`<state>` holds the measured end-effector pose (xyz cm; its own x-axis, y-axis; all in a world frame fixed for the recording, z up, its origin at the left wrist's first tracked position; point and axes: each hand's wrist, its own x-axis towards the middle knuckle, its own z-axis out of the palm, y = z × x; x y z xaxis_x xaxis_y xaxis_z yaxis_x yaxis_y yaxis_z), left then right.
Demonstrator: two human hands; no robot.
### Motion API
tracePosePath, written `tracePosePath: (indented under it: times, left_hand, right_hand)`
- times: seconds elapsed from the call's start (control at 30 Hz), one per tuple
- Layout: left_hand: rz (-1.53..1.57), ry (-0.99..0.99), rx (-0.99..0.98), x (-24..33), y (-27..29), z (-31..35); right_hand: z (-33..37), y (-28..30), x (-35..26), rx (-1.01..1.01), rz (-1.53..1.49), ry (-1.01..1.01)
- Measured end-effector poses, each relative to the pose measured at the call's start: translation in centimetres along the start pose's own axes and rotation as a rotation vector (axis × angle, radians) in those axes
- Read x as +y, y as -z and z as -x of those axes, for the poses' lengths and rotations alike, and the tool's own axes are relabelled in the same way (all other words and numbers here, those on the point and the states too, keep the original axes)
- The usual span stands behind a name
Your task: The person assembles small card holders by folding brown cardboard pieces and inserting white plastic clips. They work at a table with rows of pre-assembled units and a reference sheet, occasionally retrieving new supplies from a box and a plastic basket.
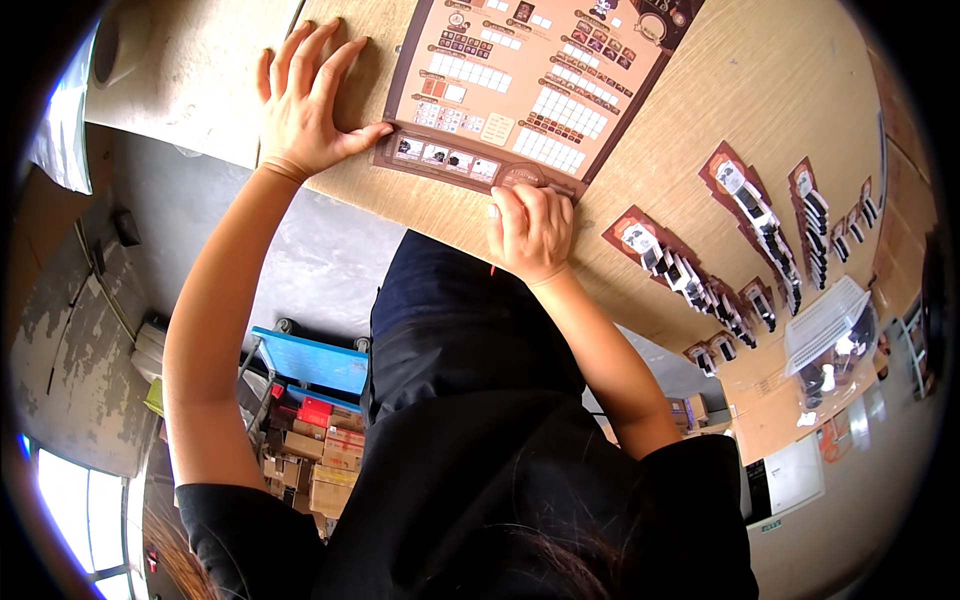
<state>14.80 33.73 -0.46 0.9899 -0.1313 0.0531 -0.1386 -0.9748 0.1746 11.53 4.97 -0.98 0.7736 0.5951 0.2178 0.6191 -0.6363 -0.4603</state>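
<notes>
A large printed sheet (470, 120), tan with a dark brown border and grids of small pictures and blank boxes, lies flat on the wooden table in front of me. My left hand (305, 115) rests on the tabletop beside its left edge, open with fingers spread, the thumb tip touching the sheet's near-left corner. At the sheet's near edge, my right hand (535, 228) is closed, its fingers curled over the border near the right corner. The undersides of those fingers are hidden.
Right of the sheet, several overlapping rows of small brown cards (680, 275) with black-and-white parts line the wooden table (740, 90). A clear plastic bag (840, 350) lies on cardboard beyond them. A roll (120, 45) sits far left. Below are a blue cart (315, 360) and cardboard boxes (335, 485).
</notes>
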Motion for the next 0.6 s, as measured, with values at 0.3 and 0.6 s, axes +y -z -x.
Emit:
tracePosePath:
  times: [0.3,0.6]
  left_hand:
    - [0.021,-0.004,0.028,-0.07,-0.12,0.01]
    - [0.02,-0.046,0.069,0.04,-0.35,-0.17]
  right_hand:
    - [0.19,-0.05,-0.1,0.0,-0.018,-0.013]
    - [0.18,0.02,-0.11,0.002,-0.017,-0.022]
